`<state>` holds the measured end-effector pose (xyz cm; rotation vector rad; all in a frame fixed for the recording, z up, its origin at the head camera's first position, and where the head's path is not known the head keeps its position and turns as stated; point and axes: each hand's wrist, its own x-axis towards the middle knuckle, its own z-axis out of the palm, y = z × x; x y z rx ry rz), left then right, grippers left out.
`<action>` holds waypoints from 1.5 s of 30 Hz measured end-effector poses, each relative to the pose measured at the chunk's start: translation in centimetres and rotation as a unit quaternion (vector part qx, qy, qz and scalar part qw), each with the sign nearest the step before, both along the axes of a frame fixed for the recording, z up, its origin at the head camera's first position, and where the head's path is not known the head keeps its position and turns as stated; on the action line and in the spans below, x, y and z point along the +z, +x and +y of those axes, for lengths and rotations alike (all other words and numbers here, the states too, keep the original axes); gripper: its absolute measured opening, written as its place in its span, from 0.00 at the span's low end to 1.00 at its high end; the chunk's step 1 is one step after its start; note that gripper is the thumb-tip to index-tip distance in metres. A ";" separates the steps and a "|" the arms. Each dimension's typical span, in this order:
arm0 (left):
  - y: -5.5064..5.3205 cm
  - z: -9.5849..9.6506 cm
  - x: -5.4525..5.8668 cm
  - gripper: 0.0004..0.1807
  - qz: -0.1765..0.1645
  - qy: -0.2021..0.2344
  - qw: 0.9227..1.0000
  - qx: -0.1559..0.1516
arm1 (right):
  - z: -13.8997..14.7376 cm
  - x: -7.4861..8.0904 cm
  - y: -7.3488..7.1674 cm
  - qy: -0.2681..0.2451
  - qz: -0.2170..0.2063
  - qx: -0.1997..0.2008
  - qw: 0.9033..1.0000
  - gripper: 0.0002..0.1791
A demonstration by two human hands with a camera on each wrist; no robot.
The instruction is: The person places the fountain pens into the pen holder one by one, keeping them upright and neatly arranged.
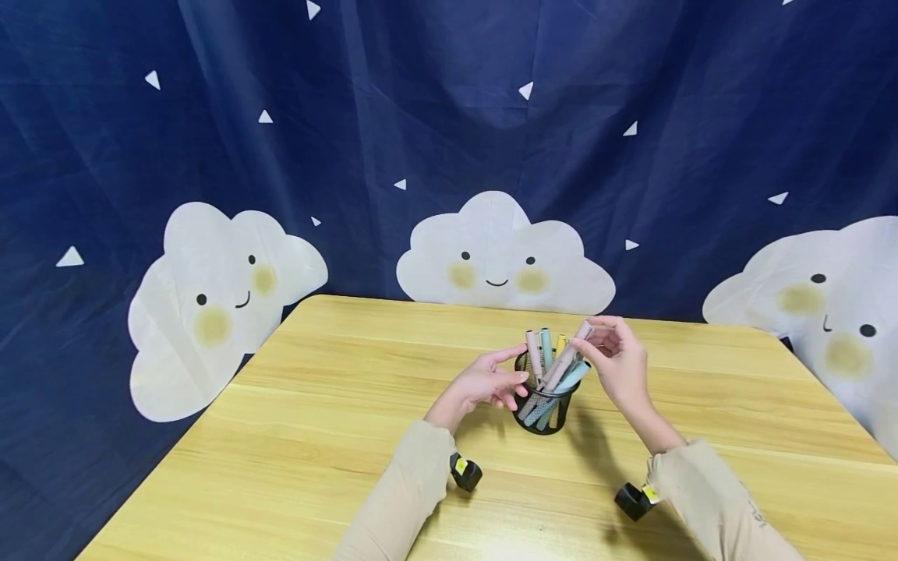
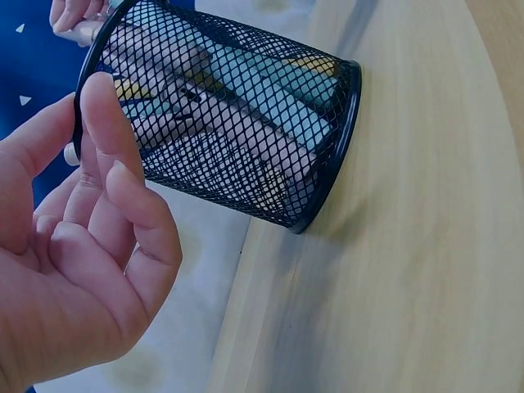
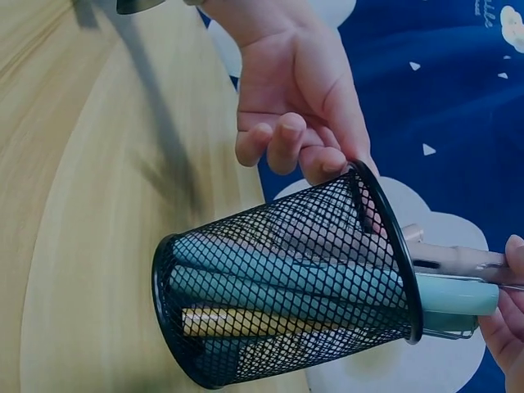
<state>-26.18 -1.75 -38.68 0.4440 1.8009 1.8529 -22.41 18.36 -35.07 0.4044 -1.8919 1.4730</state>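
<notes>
A black mesh pen holder stands on the table, full of pastel pens. My left hand grips its rim from the left, with thumb and fingers at the edge in the left wrist view. From the right, my right hand pinches the upper end of a pale pinkish pen, whose lower part is inside the holder. Around it lean another pink pen, a blue-green pen, a light blue pen and a yellow pen. Only the right fingertips show in the right wrist view.
The wooden table stretches out on both sides of the holder. Behind it hangs a dark blue curtain with white clouds and small triangles. A black wrist device sits by the left sleeve, and another by the right.
</notes>
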 end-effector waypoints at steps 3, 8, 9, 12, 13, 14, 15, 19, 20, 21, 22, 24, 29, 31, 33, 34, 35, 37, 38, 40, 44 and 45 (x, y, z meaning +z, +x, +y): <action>0.0 0.0 0.0 0.33 -0.003 -0.001 1.000 -0.001 | 0.1 -0.7 -0.4 -0.012 0.018 0.030 0.999 0.11; -0.1 0.0 0.0 0.33 -0.002 -0.002 1.000 -0.002 | -0.1 -0.9 -0.4 0.017 0.007 0.010 1.000 0.06; -0.1 0.0 0.0 0.33 -0.002 -0.003 1.000 -0.002 | -0.3 -0.5 0.0 0.037 -0.009 -0.017 0.999 0.06; -0.1 -0.1 0.0 0.33 -0.002 -0.003 1.000 -0.003 | -0.3 -0.5 -0.1 0.056 -0.018 -0.034 0.998 0.05; -0.1 -0.1 0.0 0.33 -0.003 -0.003 1.000 -0.003 | -0.3 -0.5 -0.1 0.060 -0.018 -0.035 0.997 0.05; -0.1 -0.1 0.0 0.33 -0.003 -0.003 1.000 -0.003 | -0.3 -0.5 -0.1 0.063 -0.018 -0.035 0.997 0.05; -0.2 -0.1 0.0 0.33 -0.003 -0.003 1.000 -0.003 | -0.3 -0.5 -0.2 0.068 -0.016 -0.036 0.997 0.04; -0.2 0.0 0.1 0.32 -0.003 -0.004 1.000 0.000 | -0.2 -0.6 -0.2 0.111 -0.009 -0.041 0.993 0.03; -0.2 0.0 0.1 0.32 -0.003 -0.005 1.000 0.001 | -0.2 -0.6 -0.3 0.124 -0.008 -0.044 0.991 0.03; -0.2 0.0 0.1 0.32 -0.001 -0.006 1.000 0.003 | -0.2 -0.6 -0.3 0.138 -0.006 -0.047 0.989 0.03; -0.2 0.0 0.2 0.33 0.000 -0.008 1.000 0.004 | -0.1 -0.6 -0.3 0.149 -0.005 -0.050 0.988 0.03; -0.2 0.0 0.2 0.33 0.001 -0.010 1.000 0.005 | -0.1 -0.7 -0.3 0.165 -0.007 -0.055 0.985 0.03; -0.3 0.0 0.1 0.33 0.007 -0.015 1.000 0.002 | 0.2 -0.8 -0.1 0.162 -0.021 -0.055 0.985 0.03; -0.3 0.0 0.0 0.33 0.007 -0.015 1.000 0.001 | 0.2 -0.9 0.1 0.154 -0.020 -0.053 0.986 0.02; -0.3 0.0 -0.1 0.33 0.010 -0.012 1.000 0.000 | 0.3 -0.8 0.3 0.146 -0.020 -0.050 0.988 0.02; -0.3 0.1 -0.2 0.33 0.013 -0.010 1.000 0.001 | 0.2 -0.7 0.4 0.140 -0.021 -0.048 0.989 0.02; -0.3 0.1 -0.2 0.32 0.015 -0.008 1.000 0.001 | 0.2 -0.6 0.5 0.135 -0.020 -0.047 0.990 0.02; -0.3 0.2 -0.1 0.32 0.025 -0.006 1.000 0.002 | 0.0 -0.1 1.1 0.122 -0.019 -0.044 0.991 0.02; -0.4 0.2 -0.1 0.32 0.030 -0.007 1.000 0.003 | -0.1 0.2 1.4 0.118 -0.018 -0.044 0.992 0.03; -0.4 0.2 -0.1 0.32 0.040 -0.009 0.999 0.006 | -0.3 0.8 2.0 0.111 -0.015 -0.043 0.993 0.04; -0.4 0.1 0.1 0.31 0.048 -0.016 0.999 0.013 | -0.2 1.1 2.3 0.112 -0.014 -0.046 0.993 0.05; -0.3 0.1 0.2 0.30 0.052 -0.018 0.998 0.013 | 0.1 0.9 2.1 0.113 -0.017 -0.047 0.992 0.05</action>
